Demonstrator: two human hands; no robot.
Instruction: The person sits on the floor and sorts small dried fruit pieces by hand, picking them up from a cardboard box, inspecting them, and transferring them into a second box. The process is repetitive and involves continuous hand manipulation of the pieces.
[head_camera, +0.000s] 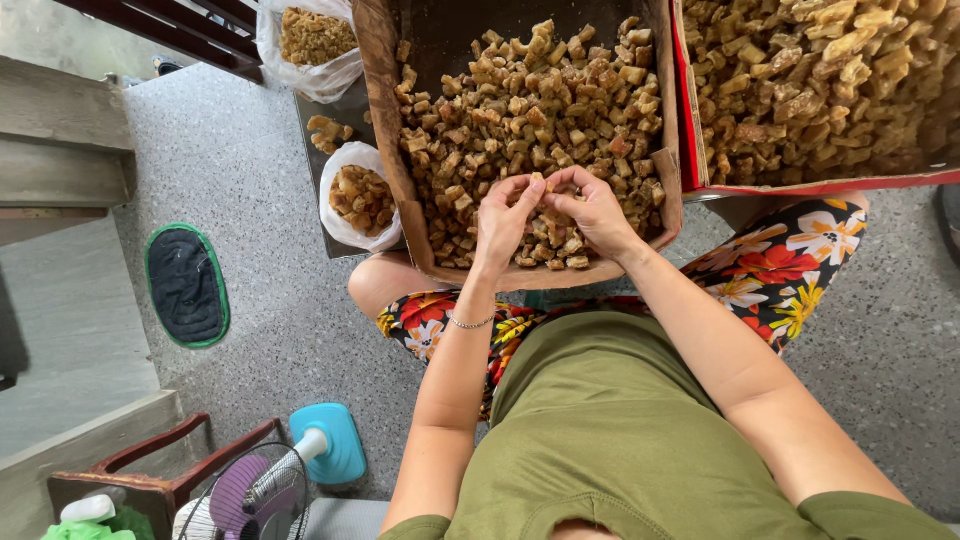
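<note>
Brown chunk (548, 184) pinched between fingers of left hand (503, 222) and right hand (597, 212), above cardboard box (385, 120)

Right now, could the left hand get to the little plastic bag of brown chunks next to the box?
Probably yes. The left hand is over the cardboard box, pinching a chunk together with the right hand. The plastic bag sits open just beyond the box's left wall, with nothing between them but that wall.

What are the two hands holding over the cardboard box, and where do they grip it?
Both the left hand and right hand pinch one small brown crusty chunk between their fingertips, at its opposite sides.
</note>
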